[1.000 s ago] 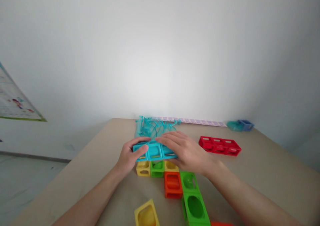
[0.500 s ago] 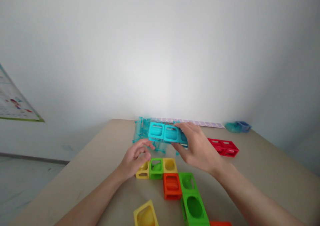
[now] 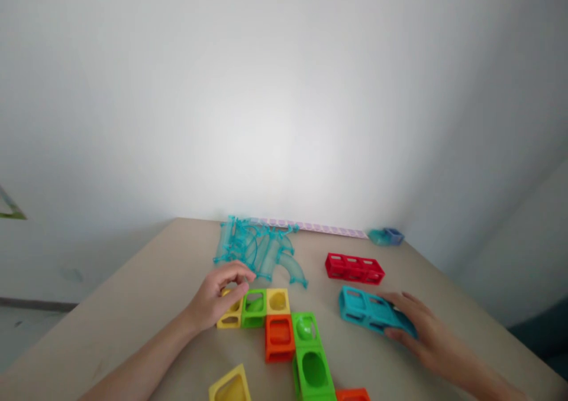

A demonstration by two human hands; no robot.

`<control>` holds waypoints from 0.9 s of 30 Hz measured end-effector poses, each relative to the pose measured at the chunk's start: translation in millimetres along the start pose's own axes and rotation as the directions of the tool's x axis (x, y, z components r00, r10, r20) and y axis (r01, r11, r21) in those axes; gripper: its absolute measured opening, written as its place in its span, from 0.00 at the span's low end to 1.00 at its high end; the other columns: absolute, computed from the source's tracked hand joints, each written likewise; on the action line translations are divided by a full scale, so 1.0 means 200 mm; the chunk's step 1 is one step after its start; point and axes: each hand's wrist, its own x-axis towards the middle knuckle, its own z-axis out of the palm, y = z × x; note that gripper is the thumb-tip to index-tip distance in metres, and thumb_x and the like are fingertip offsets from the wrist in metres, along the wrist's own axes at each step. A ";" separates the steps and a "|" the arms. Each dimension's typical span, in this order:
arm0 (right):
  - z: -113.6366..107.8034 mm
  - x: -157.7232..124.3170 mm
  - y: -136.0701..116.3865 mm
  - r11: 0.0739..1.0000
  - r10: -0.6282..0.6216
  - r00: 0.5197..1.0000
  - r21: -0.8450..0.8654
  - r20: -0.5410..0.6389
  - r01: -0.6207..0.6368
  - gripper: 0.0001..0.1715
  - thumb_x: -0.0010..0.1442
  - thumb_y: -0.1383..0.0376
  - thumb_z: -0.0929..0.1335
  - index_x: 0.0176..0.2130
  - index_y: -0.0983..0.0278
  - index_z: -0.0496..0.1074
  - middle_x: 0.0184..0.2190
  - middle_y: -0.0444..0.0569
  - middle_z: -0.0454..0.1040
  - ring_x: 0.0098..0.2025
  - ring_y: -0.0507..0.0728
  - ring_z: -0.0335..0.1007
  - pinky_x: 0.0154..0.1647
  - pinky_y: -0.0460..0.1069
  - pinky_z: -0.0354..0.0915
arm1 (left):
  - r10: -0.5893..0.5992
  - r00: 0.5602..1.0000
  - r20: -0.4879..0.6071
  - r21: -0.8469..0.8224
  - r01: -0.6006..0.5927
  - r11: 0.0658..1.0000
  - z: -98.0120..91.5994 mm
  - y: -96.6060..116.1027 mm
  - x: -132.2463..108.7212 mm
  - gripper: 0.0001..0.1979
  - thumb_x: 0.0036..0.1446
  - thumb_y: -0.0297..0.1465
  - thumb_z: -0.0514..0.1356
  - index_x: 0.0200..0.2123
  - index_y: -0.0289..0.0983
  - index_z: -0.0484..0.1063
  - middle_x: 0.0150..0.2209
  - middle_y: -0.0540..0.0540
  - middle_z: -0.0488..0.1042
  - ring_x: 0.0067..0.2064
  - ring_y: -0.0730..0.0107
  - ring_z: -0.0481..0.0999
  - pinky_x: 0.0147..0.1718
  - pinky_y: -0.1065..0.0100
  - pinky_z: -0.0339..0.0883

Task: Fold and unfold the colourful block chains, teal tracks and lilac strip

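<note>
Gripping the blue row [image 3: 366, 309] at its right end, your right hand [image 3: 415, 328] angles inward, the red row [image 3: 354, 268] just behind. Your left hand [image 3: 218, 295] curves over the yellow block [image 3: 229, 320], thumb and fingers parted. Tabletop [image 3: 359, 359] separates blue row from green blocks [image 3: 313, 348] and extends rightward to its edge.

Likely playroom: toy blocks [image 3: 280, 332] on table [image 3: 153, 274], white wall [image 3: 266, 99].
</note>
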 end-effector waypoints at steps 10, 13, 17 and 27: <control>-0.07 0.13 -0.11 0.979 0.125 0.982 -0.144 -0.142 -0.145 0.33 0.67 0.52 0.53 0.67 0.59 0.49 0.66 0.52 0.51 0.68 0.65 0.39 0.65 0.69 0.40 | -0.005 1.000 0.028 -0.028 0.006 1.000 -0.01 -0.04 -0.01 0.10 0.59 0.34 0.57 0.40 0.35 0.75 0.39 0.42 0.71 0.38 0.66 0.71 0.40 0.66 0.65; 0.02 0.19 -0.17 0.967 0.148 0.986 -0.197 -0.072 -0.159 0.35 0.67 0.50 0.52 0.68 0.57 0.43 0.68 0.48 0.46 0.69 0.66 0.32 0.64 0.72 0.39 | -0.013 1.000 0.026 -0.037 0.014 0.999 -0.01 -0.04 -0.01 0.11 0.59 0.34 0.57 0.40 0.35 0.75 0.40 0.41 0.71 0.38 0.65 0.71 0.39 0.66 0.65; 0.08 0.21 -0.19 0.968 0.176 0.983 -0.190 0.048 -0.164 0.36 0.66 0.48 0.51 0.68 0.57 0.41 0.68 0.49 0.43 0.68 0.68 0.31 0.62 0.74 0.37 | -0.009 1.000 0.029 -0.030 0.010 1.000 -0.01 -0.03 -0.01 0.10 0.59 0.33 0.57 0.40 0.36 0.75 0.39 0.42 0.72 0.38 0.65 0.71 0.40 0.66 0.65; -0.06 0.53 -0.12 0.999 0.028 1.000 -0.047 0.013 -0.027 0.37 0.60 0.66 0.60 0.67 0.65 0.49 0.67 0.56 0.48 0.69 0.66 0.36 0.64 0.70 0.37 | -0.015 0.999 0.037 -0.056 0.017 0.998 -0.02 -0.02 -0.01 0.10 0.59 0.32 0.57 0.39 0.36 0.76 0.40 0.41 0.71 0.39 0.65 0.71 0.39 0.67 0.65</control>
